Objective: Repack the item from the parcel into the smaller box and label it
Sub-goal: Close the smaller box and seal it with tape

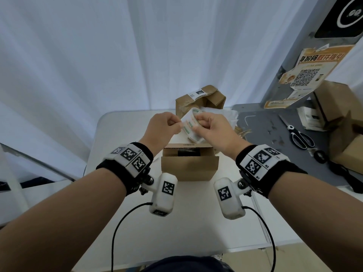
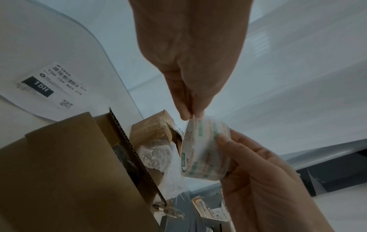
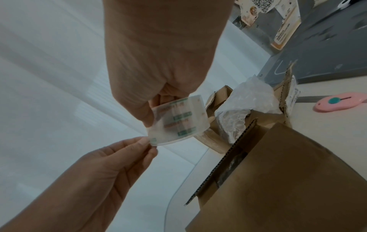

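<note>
Head view: dark item (image 1: 189, 153) inside small box (image 1: 189, 169), mostly hidden.

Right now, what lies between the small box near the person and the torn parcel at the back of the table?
The tape roll, held in the air by both hands over that stretch, and crumpled bubble wrap beside the parcel. The head view shows it best.

White table (image 1: 137, 213) bearing the small open box (image 1: 189, 169), opened brown parcel (image 1: 198, 101), crumpled plastic wrap (image 1: 225, 116), a shipping label (image 2: 49, 87) and pink cutter (image 3: 337, 103); adjoining grey surface (image 1: 261, 126) carries scissors (image 1: 298, 136)
</note>
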Demonstrator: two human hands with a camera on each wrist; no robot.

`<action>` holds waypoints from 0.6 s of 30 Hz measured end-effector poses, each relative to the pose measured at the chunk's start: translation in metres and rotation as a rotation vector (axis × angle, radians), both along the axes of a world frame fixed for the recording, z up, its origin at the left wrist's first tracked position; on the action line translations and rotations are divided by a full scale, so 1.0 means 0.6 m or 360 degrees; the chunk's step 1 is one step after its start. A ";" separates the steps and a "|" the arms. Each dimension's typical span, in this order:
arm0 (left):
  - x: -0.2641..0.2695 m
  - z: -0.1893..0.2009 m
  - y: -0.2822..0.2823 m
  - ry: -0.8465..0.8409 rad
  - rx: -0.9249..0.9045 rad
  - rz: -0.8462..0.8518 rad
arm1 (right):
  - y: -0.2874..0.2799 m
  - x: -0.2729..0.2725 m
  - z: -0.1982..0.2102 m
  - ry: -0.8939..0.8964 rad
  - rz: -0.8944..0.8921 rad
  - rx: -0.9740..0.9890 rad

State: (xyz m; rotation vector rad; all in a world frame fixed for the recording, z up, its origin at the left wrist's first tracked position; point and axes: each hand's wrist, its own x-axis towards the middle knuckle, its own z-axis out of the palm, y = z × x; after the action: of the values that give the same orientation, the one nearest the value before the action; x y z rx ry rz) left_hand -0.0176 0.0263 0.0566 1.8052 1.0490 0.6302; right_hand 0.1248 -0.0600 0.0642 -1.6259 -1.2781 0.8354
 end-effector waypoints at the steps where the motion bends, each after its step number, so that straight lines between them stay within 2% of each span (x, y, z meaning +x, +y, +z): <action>1: -0.002 0.000 0.002 0.0003 0.0038 -0.0046 | 0.001 0.002 0.001 0.0081 -0.0057 -0.0002; 4: -0.014 0.008 0.015 0.0093 0.0012 -0.0474 | 0.004 0.011 0.008 0.0351 -0.0303 -0.0045; 6: -0.016 0.021 0.019 0.0054 -0.0159 -0.0749 | 0.006 0.011 0.010 0.0594 -0.0335 0.0005; 7: -0.013 0.025 0.020 0.0054 -0.0196 -0.0787 | 0.006 0.009 0.011 0.0656 -0.0313 0.0047; 8: -0.009 0.028 0.019 0.0110 -0.0134 -0.0767 | 0.007 0.005 0.012 0.0628 -0.0275 0.0097; 9: -0.004 0.031 0.018 0.0212 -0.0013 -0.0727 | 0.007 0.002 0.011 0.0477 -0.0231 0.0147; 11: 0.002 0.029 0.013 0.0336 0.0116 -0.0708 | 0.008 -0.002 0.010 0.0009 -0.0105 0.0296; 13: 0.003 0.022 0.008 0.0343 0.0093 -0.0735 | 0.010 -0.002 0.007 -0.0266 0.0029 0.0423; 18: -0.001 0.015 0.003 0.0264 0.0036 -0.0693 | 0.010 -0.005 0.007 -0.0327 0.0165 0.0567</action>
State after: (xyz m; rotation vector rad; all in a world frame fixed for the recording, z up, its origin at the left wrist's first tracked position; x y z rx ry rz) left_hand -0.0185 0.0279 0.0657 2.0474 0.7175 0.2313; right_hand 0.1220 -0.0543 0.0687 -1.3930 -1.5666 0.4737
